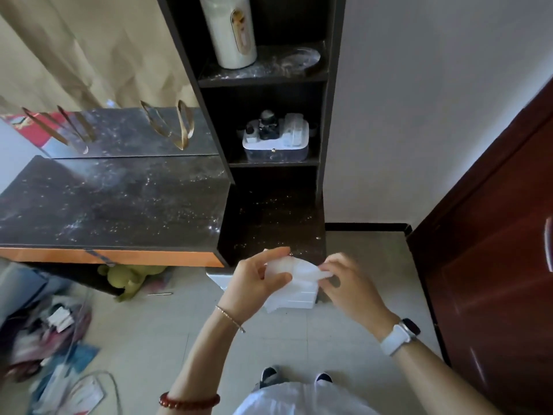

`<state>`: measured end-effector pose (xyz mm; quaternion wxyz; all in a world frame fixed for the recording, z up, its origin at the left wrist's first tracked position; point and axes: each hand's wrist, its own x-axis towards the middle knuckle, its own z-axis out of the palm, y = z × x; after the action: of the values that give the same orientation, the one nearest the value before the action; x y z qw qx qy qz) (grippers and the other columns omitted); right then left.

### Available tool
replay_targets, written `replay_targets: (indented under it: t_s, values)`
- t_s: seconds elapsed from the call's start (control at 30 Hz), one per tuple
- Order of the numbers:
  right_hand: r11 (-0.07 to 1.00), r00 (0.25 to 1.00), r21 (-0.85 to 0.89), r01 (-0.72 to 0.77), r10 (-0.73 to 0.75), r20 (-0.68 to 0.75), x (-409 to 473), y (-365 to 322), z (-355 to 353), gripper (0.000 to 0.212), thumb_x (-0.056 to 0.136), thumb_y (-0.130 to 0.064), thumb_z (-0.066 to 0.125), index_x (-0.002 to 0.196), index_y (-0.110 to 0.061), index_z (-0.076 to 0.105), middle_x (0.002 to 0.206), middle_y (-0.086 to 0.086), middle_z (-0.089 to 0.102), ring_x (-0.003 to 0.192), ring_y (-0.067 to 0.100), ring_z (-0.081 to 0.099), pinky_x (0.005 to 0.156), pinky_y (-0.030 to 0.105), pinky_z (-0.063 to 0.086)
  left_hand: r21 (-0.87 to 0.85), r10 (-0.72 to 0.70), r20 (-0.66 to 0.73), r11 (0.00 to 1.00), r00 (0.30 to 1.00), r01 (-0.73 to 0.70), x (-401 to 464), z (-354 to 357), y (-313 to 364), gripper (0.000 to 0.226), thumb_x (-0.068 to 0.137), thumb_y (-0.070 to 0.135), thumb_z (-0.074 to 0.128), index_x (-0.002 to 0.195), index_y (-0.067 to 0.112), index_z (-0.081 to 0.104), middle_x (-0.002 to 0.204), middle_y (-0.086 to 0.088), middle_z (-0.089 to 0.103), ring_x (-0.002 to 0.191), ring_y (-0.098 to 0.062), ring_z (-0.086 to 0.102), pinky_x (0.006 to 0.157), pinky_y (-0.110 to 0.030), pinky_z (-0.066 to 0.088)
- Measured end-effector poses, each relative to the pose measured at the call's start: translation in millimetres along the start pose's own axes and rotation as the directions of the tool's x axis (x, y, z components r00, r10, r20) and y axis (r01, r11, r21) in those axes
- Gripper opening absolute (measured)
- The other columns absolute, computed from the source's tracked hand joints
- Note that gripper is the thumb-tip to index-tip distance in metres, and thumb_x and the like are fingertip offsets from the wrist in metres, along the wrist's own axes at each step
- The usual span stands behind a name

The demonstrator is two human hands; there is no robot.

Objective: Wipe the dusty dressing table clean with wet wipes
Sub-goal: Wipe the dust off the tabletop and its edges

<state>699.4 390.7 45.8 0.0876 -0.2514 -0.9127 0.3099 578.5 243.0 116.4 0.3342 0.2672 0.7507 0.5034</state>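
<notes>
A dark dressing table [113, 202] speckled with dust fills the left of the view, with a lower dusty side surface [275, 223] under a shelf tower. In front of that surface I hold a white wet wipe [294, 272] between both hands. My left hand [257, 284] pinches its left end with thumb and fingers. The wipe's right end is pinched by my right hand [350, 284]. The wipe hangs loosely folded below my fingers, above the floor.
A mirror [125, 130] stands behind the tabletop. The shelves hold a white cylinder [230, 31] and a clear box of small bottles [275, 139]. Clutter [51, 339] lies on the floor at left, a plush toy [128, 277] under the table, a dark door [493, 265] at right.
</notes>
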Motion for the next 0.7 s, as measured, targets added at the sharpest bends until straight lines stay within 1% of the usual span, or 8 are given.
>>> replay_targets:
  t_s: [0.07,0.17,0.27,0.4,0.47,0.5,0.57,0.7]
  values:
    - [0.984,0.998,0.175,0.019,-0.031,0.064,17,-3,0,0.017,0.085,-0.018,0.062,0.102,-0.015,0.066,0.105,-0.008,0.051,0.107,0.011,0.049,0.083,0.005,0.031,-0.023,-0.028,0.016,0.999,0.999,0.028,16,-12,-2,0.044,0.078,0.001,0.066,0.116,0.022,0.059,0.085,0.007,0.066,0.071,-0.002,0.061,0.074,-0.017,0.05]
    - [0.853,0.956,0.509,-0.114,-0.046,0.291,41,-16,-6,0.043,0.082,-0.035,0.061,0.123,-0.036,0.047,0.126,-0.023,0.039,0.118,-0.016,0.033,0.087,-0.006,0.024,-0.03,-0.034,0.082,0.999,0.996,0.036,38,-30,-4,0.048,0.08,0.0,0.064,0.121,0.023,0.056,0.088,0.001,0.066,0.074,-0.008,0.062,0.077,-0.022,0.051]
    - [0.829,0.958,0.545,-0.129,-0.037,0.283,63,-29,1,0.043,0.086,-0.033,0.06,0.123,-0.044,0.04,0.127,-0.031,0.035,0.115,-0.022,0.031,0.089,-0.003,0.027,-0.134,-0.026,0.16,0.99,0.987,0.048,57,-47,-2,0.049,0.081,-0.006,0.06,0.119,0.024,0.055,0.094,0.006,0.067,0.079,-0.003,0.066,0.072,-0.016,0.051]
    - [0.88,0.99,0.462,-0.111,0.057,0.13,96,-53,28,0.025,0.092,-0.016,0.054,0.109,-0.034,0.056,0.101,-0.014,0.052,0.095,-0.001,0.051,0.078,0.007,0.039,-0.158,-0.009,0.223,0.986,0.975,0.045,84,-74,-1,0.046,0.079,0.001,0.064,0.116,0.028,0.058,0.099,0.004,0.066,0.085,-0.007,0.063,0.075,-0.022,0.052]
    - [0.896,0.993,0.429,-0.11,0.081,0.086,110,-58,37,0.021,0.093,-0.011,0.05,0.107,-0.019,0.063,0.086,-0.011,0.051,0.08,0.002,0.052,0.07,0.011,0.039,0.016,0.01,0.106,1.0,0.994,-0.011,102,-89,-4,0.041,0.079,0.005,0.066,0.117,0.022,0.06,0.099,0.003,0.064,0.083,-0.008,0.061,0.077,-0.016,0.05]
    - [0.886,0.993,0.449,-0.115,0.091,0.074,118,-59,39,0.017,0.092,-0.011,0.05,0.099,-0.016,0.065,0.082,-0.012,0.05,0.075,0.002,0.052,0.067,0.013,0.038,0.21,0.044,0.034,0.976,0.998,-0.05,112,-95,-7,0.037,0.08,0.008,0.066,0.115,0.019,0.062,0.101,0.002,0.063,0.084,-0.009,0.06,0.076,-0.011,0.045]
    - [0.848,0.989,0.51,-0.145,0.106,0.103,129,-60,39,0.013,0.086,-0.019,0.051,0.082,-0.021,0.063,0.078,-0.012,0.054,0.07,-0.002,0.053,0.064,0.013,0.038,0.555,0.131,-0.054,0.828,0.99,-0.079,129,-103,-20,0.022,0.082,0.017,0.064,0.103,0.016,0.068,0.102,-0.002,0.06,0.089,-0.016,0.057,0.074,-0.013,0.038]
    - [0.847,0.961,0.481,-0.227,0.115,0.251,138,-57,43,0.015,0.08,-0.027,0.044,0.077,-0.027,0.058,0.072,-0.009,0.058,0.067,0.004,0.051,0.061,0.021,0.037,0.652,0.277,-0.102,0.744,0.955,-0.146,148,-99,-48,0.027,0.077,0.033,0.059,0.071,0.008,0.065,0.092,-0.008,0.057,0.086,-0.028,0.052,0.069,-0.037,0.046]
